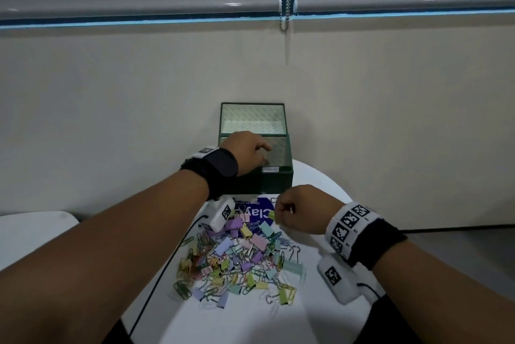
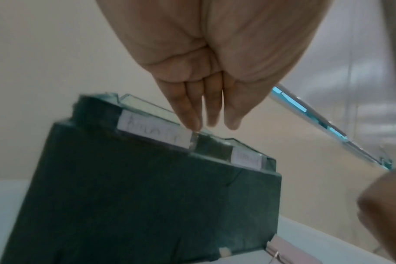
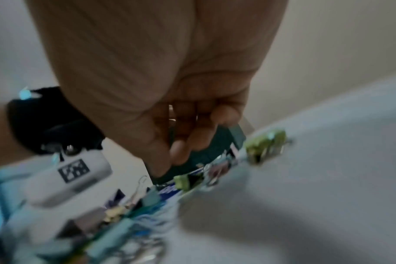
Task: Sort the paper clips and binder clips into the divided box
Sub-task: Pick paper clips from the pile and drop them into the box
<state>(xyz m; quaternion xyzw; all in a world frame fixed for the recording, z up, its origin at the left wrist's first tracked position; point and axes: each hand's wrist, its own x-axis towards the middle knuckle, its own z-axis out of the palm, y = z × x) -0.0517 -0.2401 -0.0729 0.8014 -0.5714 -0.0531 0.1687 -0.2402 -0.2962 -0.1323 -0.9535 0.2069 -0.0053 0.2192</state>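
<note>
A dark green divided box (image 1: 278, 180) stands at the table's far edge with a far and a near compartment; two white labels (image 2: 154, 132) sit on its front rim. My left hand (image 1: 264, 154) hangs over the near compartment, its fingers (image 2: 211, 110) straight and pointing down at the rim, nothing visible in them. A pile of pastel binder clips and paper clips (image 1: 237, 260) lies in front of the box. My right hand (image 1: 281, 212) hovers over the pile's far right edge, fingers curled round a small wire clip (image 3: 171, 111), seemingly a paper clip.
The white round table (image 1: 320, 329) carries a blue-printed sheet (image 1: 259, 215) under the clips, right before the box. A green binder clip (image 3: 266, 145) lies apart to the right. A black cable (image 1: 164, 268) runs down the left. A beige wall rises behind the box.
</note>
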